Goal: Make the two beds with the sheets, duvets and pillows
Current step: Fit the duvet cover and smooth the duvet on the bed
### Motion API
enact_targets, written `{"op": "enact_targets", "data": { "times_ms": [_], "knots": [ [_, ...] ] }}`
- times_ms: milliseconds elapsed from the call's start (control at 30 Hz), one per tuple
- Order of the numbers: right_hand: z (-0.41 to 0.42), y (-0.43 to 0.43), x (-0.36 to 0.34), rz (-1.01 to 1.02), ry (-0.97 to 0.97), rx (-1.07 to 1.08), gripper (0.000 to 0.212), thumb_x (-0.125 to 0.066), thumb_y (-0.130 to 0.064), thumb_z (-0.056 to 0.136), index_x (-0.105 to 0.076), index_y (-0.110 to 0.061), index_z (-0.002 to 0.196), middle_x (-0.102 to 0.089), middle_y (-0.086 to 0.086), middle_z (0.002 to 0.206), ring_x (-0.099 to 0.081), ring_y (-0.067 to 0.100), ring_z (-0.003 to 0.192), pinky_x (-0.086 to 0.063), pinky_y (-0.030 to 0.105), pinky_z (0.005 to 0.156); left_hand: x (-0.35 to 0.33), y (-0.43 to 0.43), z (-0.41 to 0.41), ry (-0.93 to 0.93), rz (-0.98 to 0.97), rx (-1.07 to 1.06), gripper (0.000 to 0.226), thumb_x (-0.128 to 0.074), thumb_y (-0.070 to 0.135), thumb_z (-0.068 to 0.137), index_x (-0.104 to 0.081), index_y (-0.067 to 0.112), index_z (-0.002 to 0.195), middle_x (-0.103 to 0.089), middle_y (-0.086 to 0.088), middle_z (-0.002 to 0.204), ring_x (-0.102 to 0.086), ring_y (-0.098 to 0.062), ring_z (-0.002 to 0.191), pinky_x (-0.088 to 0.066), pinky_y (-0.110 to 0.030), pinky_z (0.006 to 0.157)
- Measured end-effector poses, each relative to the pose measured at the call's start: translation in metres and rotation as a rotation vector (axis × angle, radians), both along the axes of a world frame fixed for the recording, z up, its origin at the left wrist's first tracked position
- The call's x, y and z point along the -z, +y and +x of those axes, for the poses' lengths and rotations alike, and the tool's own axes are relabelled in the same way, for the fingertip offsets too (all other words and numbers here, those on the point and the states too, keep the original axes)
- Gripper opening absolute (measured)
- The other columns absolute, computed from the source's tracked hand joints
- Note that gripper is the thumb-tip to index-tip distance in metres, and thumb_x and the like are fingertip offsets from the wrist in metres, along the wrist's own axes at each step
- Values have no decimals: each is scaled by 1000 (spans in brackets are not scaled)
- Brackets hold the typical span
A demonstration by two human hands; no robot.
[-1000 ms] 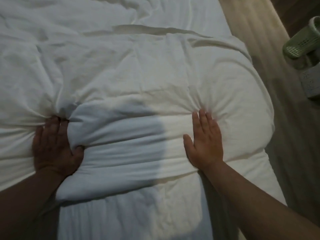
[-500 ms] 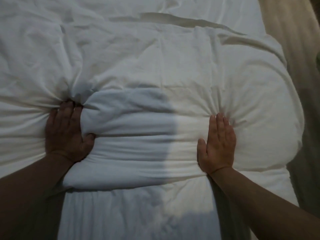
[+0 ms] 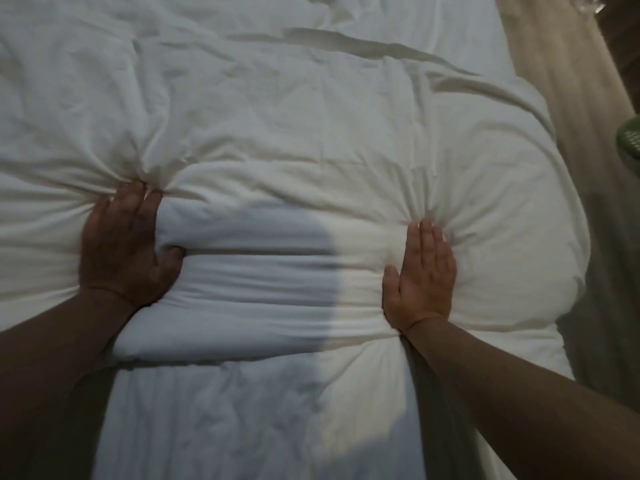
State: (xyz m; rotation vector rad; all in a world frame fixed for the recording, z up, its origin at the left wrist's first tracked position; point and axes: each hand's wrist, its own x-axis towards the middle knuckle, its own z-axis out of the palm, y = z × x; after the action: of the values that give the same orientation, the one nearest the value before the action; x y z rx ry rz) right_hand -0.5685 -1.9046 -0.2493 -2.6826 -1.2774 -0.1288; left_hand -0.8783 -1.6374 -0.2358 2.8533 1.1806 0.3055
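The job looks partway through, as far as this one bed shows. A white duvet (image 3: 277, 133) covers it from 9 o'clock across to about 3 o'clock, where its puffy edge bulges over the side, but it is creased all over and not smoothed. A thick folded band (image 3: 270, 289) of it runs crosswise just below centre. No pillow shows, and the second bed is out of view, so the smoothing, the pillows and the other bed seem to be left. A flatter white layer at 12 to 1 o'clock may be the sheet (image 3: 415, 22), though I cannot be sure. The left hand (image 3: 124, 247), at about 9 o'clock from centre, comes in from 7 o'clock on a shadowed forearm. Its fingers lie nearly straight and point to 12 o'clock, sunk in a pucker of cloth, with the thumb spread against the band's left end; it presses and holds nothing. The right hand (image 3: 422, 278), at about 4 o'clock from centre, reaches in from 5 o'clock. It lies flat with its fingers straight and close together, their tips in a second pucker at the band's right end; it too presses and grasps nothing. Past the bed, from 1 to 4 o'clock, lies pale floor (image 3: 554, 98), with a green basket (image 3: 630, 147) cut off at 3 o'clock.
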Motion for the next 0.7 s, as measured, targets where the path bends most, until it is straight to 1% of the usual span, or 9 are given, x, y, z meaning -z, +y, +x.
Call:
{"op": "enact_targets", "data": {
  "times_ms": [100,233,367,433,500,567,633,700],
  "knots": [
    [2,2,4,-11,-8,7,76,-34,-42,88,-26,-5,154,-25,17,160,-21,33,148,-14,45,120,-8,-5,-1,-22,20,-13,77,-41,47,80,-43,-1,140,-42,-28,142,-44,-46,125,-33,-56,102],
    [4,5,7,-26,-15,13,77,-34,-42,88,-25,-5,154,-24,16,161,-20,32,148,-12,43,120,-18,-11,-3,-54,0,-32,75,-44,48,81,-46,0,138,-45,-27,140,-47,-47,119,-35,-56,101],
    [6,6,12,-1,-17,7,77,-35,-42,86,-24,-6,154,-25,17,160,-19,32,148,-9,40,120,-24,-16,0,-68,-10,-61,76,-45,47,81,-43,0,141,-44,-27,142,-47,-46,121,-35,-56,104],
    [7,5,15,12,-22,12,77,-36,-41,86,-25,-5,153,-27,18,159,-20,31,147,-8,40,119,-26,-21,10,-74,-20,-113,77,-43,48,82,-40,-1,141,-42,-28,142,-45,-46,123,-34,-57,104],
    [8,5,16,19,-28,1,77,-36,-42,86,-27,-4,153,-27,18,159,-20,31,146,-10,41,119,-27,-40,31,-131,-45,-218,79,-40,49,85,-35,-4,144,-38,-31,145,-40,-47,129,-30,-57,108],
    [9,6,17,17,-21,1,77,-35,-42,87,-25,-5,154,-25,18,160,-20,32,147,-11,41,119,-28,-72,66,-199,-76,-283,81,-39,49,89,-29,-6,148,-32,-32,150,-33,-46,138,-23,-55,115],
    [10,6,16,17,-11,-12,78,-36,-43,87,-24,-6,154,-24,17,161,-19,31,147,-11,41,120,-27,-110,104,-207,-66,-270,80,-40,47,90,-28,-6,149,-29,-30,153,-28,-43,143,-18,-52,119],
    [10,5,17,28,-6,-32,78,-36,-43,87,-25,-5,154,-24,17,161,-19,31,147,-10,40,120,-22,-145,138,-171,-38,-246,76,-41,43,92,-29,-6,149,-29,-29,154,-27,-42,144,-16,-52,121]
  ]
}}
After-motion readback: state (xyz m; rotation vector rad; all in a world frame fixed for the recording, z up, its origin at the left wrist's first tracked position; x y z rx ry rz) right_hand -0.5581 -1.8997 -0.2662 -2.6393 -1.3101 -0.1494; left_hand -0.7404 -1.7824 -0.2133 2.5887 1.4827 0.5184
